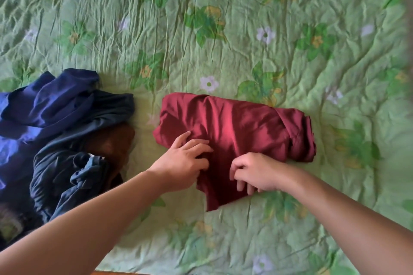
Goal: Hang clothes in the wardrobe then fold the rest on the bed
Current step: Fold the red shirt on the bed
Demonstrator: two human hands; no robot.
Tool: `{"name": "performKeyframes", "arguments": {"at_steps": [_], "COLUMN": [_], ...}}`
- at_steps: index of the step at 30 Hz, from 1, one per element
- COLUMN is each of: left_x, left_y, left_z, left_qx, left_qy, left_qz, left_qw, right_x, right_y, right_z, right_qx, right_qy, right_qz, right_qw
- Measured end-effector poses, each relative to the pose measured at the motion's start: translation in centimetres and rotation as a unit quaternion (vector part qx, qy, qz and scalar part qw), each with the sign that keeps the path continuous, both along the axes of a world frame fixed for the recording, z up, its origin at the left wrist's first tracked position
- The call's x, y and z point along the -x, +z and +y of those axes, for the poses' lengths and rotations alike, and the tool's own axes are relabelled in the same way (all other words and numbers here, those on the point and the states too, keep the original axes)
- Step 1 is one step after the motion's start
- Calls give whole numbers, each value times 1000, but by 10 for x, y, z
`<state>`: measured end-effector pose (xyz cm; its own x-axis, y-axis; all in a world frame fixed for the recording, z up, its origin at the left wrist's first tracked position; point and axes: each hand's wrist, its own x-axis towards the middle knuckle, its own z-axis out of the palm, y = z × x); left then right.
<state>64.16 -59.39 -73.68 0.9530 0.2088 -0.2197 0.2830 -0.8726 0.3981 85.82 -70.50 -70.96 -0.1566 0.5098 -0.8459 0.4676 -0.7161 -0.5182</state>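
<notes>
A dark red garment (237, 127) lies partly folded in the middle of the bed, with a thicker folded end at the right and a loose flap hanging toward the near edge. My left hand (183, 163) rests on its near left part, fingers spread and bent onto the cloth. My right hand (254, 174) grips the garment's near edge, fingers curled under the fabric. A heap of unfolded clothes (58, 131) lies at the left: a blue piece on top, dark navy and brown pieces below.
A crumpled green floral bedspread (245, 29) covers the whole bed. Its near edge shows at the bottom of the view. A small patterned item (11, 223) peeks out at the lower left under the heap.
</notes>
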Motion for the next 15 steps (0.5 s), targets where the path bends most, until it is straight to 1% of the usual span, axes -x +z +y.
{"name": "performKeyframes", "arguments": {"at_steps": [1, 2, 3, 4, 5, 6, 7, 8, 10, 12, 15], "left_x": [1, 0, -2, -7, -11, -14, -16, -16, -8, 3, 7], "left_y": [1, 1, -1, -4, -8, -13, -19, -27, -43, -56, -60], "left_z": [3, 7, 11, 15, 18, 20, 22, 24, 30, 38, 45], "left_qx": [7, 10, 5, -14, -43, -74, -95, -108, -114, -108, -91], "left_qy": [29, 63, 95, 125, 146, 155, 149, 134, 110, 107, 109], "left_qz": [-47, -87, -112, -120, -106, -70, -19, 35, 126, 170, 192], "left_qw": [998, 994, 989, 985, 983, 983, 984, 984, 979, 974, 971], "right_x": [-2, -7, -12, -15, -17, -18, -20, -22, -29, -37, -40], "right_y": [1, -1, -4, -9, -14, -21, -29, -39, -63, -79, -83], "right_z": [-1, -1, 0, 3, 5, 7, 7, 5, -3, -10, -11], "right_qx": [-39, -122, -227, -324, -376, -380, -345, -298, -223, -204, -208], "right_qy": [-1, -14, -23, -12, 14, 46, 86, 124, 173, 189, 191], "right_qz": [-26, -86, -167, -247, -314, -359, -383, -393, -383, -378, -376], "right_qw": [999, 989, 959, 913, 872, 851, 853, 861, 880, 883, 882]}}
